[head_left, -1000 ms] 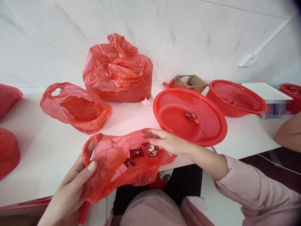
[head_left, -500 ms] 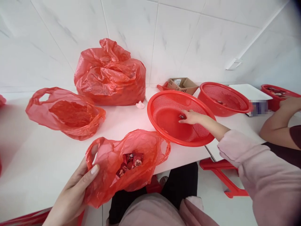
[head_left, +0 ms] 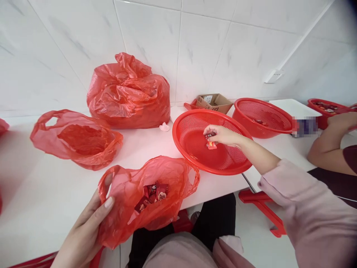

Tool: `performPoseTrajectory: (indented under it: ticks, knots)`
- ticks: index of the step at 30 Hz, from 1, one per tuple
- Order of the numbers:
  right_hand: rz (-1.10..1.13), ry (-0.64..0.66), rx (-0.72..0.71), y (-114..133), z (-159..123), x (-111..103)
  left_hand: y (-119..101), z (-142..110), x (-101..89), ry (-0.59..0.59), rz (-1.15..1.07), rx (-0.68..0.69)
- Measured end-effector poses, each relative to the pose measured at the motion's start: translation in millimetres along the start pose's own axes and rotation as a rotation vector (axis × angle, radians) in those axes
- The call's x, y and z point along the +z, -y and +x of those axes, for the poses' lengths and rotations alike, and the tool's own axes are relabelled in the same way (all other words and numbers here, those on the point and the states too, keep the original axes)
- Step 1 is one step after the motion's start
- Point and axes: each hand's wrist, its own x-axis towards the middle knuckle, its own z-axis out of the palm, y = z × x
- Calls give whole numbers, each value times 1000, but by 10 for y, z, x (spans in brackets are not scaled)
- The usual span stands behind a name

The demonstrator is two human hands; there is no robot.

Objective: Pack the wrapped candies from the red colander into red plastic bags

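Observation:
My left hand [head_left: 90, 223] grips the left side of a thin red plastic bag [head_left: 167, 201] at the table's front edge, thumb on the outside below its handle. Several small dark red wrapped candies [head_left: 153, 194] lie in the bag's open mouth. Over the large red plastic colander [head_left: 192, 149] reaches my right hand [head_left: 220, 136], its fingers closed around a few small wrapped candies [head_left: 211, 144], one with a bright red and yellow wrapper. Parts of these are hidden by the fingers. The colander leans toward me beside the bag.
Behind are a big full red bag [head_left: 128, 96], another open red bag [head_left: 80, 137] and a cardboard box [head_left: 214, 102]. To the right stand a second red colander [head_left: 263, 115], a white scale [head_left: 292, 108] and a co-worker's arm [head_left: 326, 139]. A red stool [head_left: 264, 204] is below.
My right hand has lifted slightly and shifted left within the colander, and more wrapped candies now show in its fingers. My left hand still holds the bag. The view has shifted slightly.

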Motion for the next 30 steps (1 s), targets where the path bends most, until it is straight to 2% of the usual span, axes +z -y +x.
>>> performPoseTrajectory:
  ticks: [3,5,7,10,13,16,18,22,24,25,27,29,30]
  knots:
    - [287,-81,-309,506,-210,259,7,30,71,9,-26,59]
    - [304,-100,-474,816,-338,572,20,47,132,-1,-47,86]
    - [236,-138,-576,1024,-427,937,29,55,179,-4,-64,101]
    - [204,-150,-644,1122,-466,1386,24,52,180,14,-76,117]
    - [243,-128,-652,1088,-443,1551,3,34,125,27,-63,125]
    - [281,-173,-641,1072,-444,1513,-22,7,96,44,-51,133]
    - [259,-155,-632,1093,-480,1474,-39,-9,110,55,-49,131]
    - [41,-24,-611,1125,-517,1344,-74,-31,160,53,-15,94]
    - [-78,-87,-551,1069,-434,1158,-91,-39,170,55,9,87]
    - [-159,-138,-496,1011,-363,1032,-98,-43,169,58,20,89]
    - [-401,-173,-292,832,-191,759,-108,-50,162,58,41,99]
    - [-658,-63,-1,593,-23,529,-109,-53,150,51,59,101]
    - [-720,-3,105,466,45,448,-106,-52,144,48,65,98]
